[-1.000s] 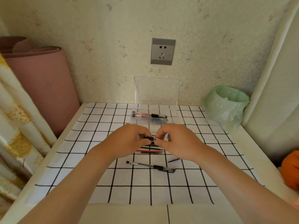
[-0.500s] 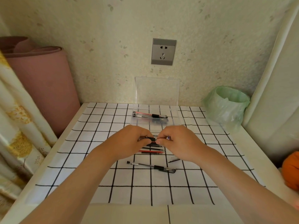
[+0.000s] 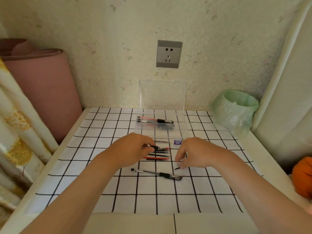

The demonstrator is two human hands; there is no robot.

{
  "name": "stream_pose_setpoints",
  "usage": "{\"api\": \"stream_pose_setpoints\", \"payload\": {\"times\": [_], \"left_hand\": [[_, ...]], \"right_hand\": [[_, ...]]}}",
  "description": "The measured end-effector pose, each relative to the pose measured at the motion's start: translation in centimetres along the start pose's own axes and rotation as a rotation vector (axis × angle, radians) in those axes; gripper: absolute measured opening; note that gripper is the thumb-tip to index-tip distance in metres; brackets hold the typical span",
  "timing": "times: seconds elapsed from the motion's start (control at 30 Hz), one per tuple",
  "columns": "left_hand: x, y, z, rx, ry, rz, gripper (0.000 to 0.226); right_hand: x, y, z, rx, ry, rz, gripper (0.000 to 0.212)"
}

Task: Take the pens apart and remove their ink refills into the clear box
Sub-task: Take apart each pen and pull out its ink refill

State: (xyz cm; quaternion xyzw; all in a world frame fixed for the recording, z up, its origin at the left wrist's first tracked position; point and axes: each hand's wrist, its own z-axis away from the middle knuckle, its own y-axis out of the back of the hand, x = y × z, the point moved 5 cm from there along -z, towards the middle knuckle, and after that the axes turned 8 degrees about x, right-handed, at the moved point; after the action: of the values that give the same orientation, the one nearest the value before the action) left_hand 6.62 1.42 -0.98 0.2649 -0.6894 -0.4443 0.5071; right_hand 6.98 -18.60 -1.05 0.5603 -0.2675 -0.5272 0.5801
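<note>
Pens [image 3: 155, 120] inside clear box [image 3: 183, 125], lid [image 3: 162, 95] upright.

Between my left hand [image 3: 133, 150] and right hand [image 3: 196, 152] lies a row of loose refills [image 3: 158, 155]; a whole pen [image 3: 157, 173] lies just in front. The clear box [image 3: 181, 125], lid upright, blocks the far centre. The green-lined bin [image 3: 234, 110] blocks the far right. The gridded cloth [image 3: 101, 132] is open to my left and near the front edge
</note>
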Motion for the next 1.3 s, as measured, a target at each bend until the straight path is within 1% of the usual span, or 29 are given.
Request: {"api": "stream_pose_setpoints", "payload": {"times": [0.17, 0.23, 0.43, 0.57, 0.73, 0.87, 1.03, 1.13, 1.2, 1.3], "left_hand": [[0.3, -0.2, 0.1, 0.003, 0.010, 0.044, 0.023], [0.4, -0.2, 0.2, 0.006, 0.012, 0.058, 0.023], [0.6, 0.1, 0.1, 0.023, 0.008, 0.081, 0.022], [0.7, 0.0, 0.1, 0.022, 0.000, 0.067, 0.021], [0.8, 0.2, 0.1, 0.024, 0.003, 0.057, 0.019], [0.8, 0.0, 0.1, 0.013, 0.005, 0.080, 0.018], [1.1, 0.1, 0.1, 0.012, -0.006, 0.124, 0.017], [1.0, 0.1, 0.1, 0.022, 0.024, 0.132, 0.023], [0.9, 0.1, 0.0, 0.032, 0.041, 0.127, 0.028], [1.0, 0.3, -0.1, 0.028, 0.035, 0.113, 0.018]], "right_hand": [[-0.1, -0.2, -0.3, 0.016, 0.013, -0.075, 0.010], [-0.2, -0.1, -0.3, 0.047, 0.017, -0.123, 0.010], [-0.3, 1.3, -0.6, 0.252, 0.019, -0.307, 0.016], [-0.7, 1.6, -0.5, 0.302, 0.050, -0.338, 0.013], [-1.0, 1.4, -0.6, 0.315, 0.060, -0.368, 0.014], [-1.6, 1.1, -0.6, 0.307, 0.088, -0.348, 0.015], [-2.3, 0.9, -0.7, 0.342, 0.113, -0.377, 0.022], [-2.5, 0.9, -0.6, 0.348, 0.139, -0.343, 0.018], [-2.6, 0.8, -0.6, 0.355, 0.152, -0.295, 0.020], [-3.1, 0.9, -0.7, 0.402, 0.165, -0.254, 0.021]]}}
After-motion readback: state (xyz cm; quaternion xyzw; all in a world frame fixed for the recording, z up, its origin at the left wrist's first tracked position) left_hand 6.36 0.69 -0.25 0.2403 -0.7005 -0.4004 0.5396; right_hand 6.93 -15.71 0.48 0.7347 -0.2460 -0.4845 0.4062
